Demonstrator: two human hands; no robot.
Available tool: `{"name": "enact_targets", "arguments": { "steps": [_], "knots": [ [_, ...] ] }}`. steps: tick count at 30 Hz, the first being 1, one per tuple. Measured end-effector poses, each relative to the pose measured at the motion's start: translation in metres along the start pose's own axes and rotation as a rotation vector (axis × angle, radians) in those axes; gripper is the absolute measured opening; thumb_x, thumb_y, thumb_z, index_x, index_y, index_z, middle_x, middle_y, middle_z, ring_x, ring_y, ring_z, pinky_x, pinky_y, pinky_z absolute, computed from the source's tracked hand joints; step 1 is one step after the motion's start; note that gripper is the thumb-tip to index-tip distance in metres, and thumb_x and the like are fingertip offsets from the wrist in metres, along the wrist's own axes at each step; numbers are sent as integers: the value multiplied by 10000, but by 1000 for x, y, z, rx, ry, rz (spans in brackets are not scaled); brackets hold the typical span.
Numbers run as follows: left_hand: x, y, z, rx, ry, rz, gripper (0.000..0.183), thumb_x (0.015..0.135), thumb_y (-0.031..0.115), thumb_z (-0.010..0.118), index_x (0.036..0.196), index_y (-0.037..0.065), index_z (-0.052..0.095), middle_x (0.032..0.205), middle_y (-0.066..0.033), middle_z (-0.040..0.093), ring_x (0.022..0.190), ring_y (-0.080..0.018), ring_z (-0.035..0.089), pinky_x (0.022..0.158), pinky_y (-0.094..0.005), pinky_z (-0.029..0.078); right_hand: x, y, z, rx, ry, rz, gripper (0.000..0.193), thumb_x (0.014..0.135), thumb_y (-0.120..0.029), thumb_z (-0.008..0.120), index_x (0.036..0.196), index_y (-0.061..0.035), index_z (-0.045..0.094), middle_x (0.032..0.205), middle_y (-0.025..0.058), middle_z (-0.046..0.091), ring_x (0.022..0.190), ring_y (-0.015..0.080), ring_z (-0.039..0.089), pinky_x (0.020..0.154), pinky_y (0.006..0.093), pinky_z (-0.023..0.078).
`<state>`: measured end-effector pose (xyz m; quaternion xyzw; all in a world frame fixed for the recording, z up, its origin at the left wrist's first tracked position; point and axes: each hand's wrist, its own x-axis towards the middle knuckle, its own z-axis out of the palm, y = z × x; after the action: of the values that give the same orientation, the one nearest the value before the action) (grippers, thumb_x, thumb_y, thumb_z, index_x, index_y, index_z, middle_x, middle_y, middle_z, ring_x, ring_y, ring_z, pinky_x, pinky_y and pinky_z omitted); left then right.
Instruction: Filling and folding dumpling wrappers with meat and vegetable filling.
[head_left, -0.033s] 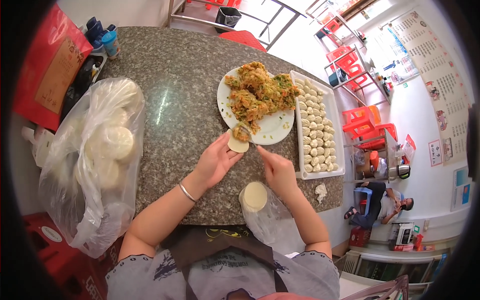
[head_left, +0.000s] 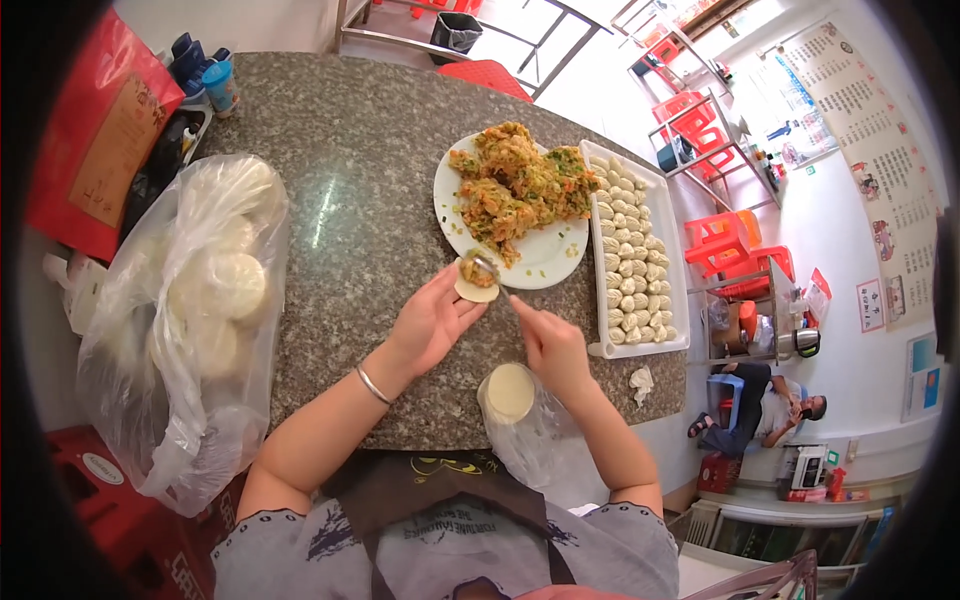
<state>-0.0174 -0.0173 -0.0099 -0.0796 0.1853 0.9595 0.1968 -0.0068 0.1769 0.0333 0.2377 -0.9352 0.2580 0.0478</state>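
A thin round dough wrapper rests on the fingers of my left hand, which supports it by the plate's near edge. Pinched in my right hand is a metal spoon, its bowl pressing a dab of filling onto the wrapper. Chopped orange-and-green filling is heaped on a white plate just beyond. Rows of pleated dumplings fill most of a white tray to the right. Below my right hand, more round wrappers sit stacked in a clear plastic bag.
A large clear bag of dough rounds lies along the left edge of the speckled stone table. A blue cup and red paper bag stand at far left. Crumpled tissue lies below the tray. A person sits at far right.
The spoon bowl has shifted slightly over the wrapper, and the filling now sits more on the dough. My right hand has moved slightly; my left is nearly still.
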Motion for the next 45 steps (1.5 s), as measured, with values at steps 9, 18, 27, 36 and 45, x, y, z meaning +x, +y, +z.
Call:
{"name": "enact_targets", "arguments": {
  "steps": [9,18,27,36,45],
  "knots": [
    [1,3,3,14,92,97,402,990,231,409,1276,-50,418,1271,-156,517,1206,-240,492,1048,-375,401,-14,-8,-12,124,-55,42,372,819,10,579,1179,-81,612,718,125,599,605,256,612,550,342,487],
    [3,2,4,-1,129,94,381,985,225,425,1272,-27,424,1259,-144,522,1183,-236,515,1024,-370,423,-14,8,-1,271,39,215,316,868,6,546,1180,-8,593,750,166,616,632,231,617,602,312,482],
    [-3,7,10,222,189,134,355,981,274,443,1205,2,491,1185,-128,567,1071,-225,591,914,-362,506,-9,2,-6,277,28,72,347,849,22,554,1185,-46,610,703,90,592,570,155,553,555,277,455],
    [-3,15,10,262,156,193,452,987,317,434,1287,-21,467,1206,-121,565,1070,-190,586,922,-309,491,-8,-12,-15,115,-77,-2,369,803,-17,609,1159,-107,634,688,98,584,566,239,574,533,342,471],
    [-2,12,13,417,130,325,396,908,83,557,1277,-37,475,1174,-121,587,1007,-174,612,853,-249,510,-5,11,-19,213,37,182,265,835,-34,595,1092,-54,657,672,102,579,592,212,584,554,314,459]
  ]
}}
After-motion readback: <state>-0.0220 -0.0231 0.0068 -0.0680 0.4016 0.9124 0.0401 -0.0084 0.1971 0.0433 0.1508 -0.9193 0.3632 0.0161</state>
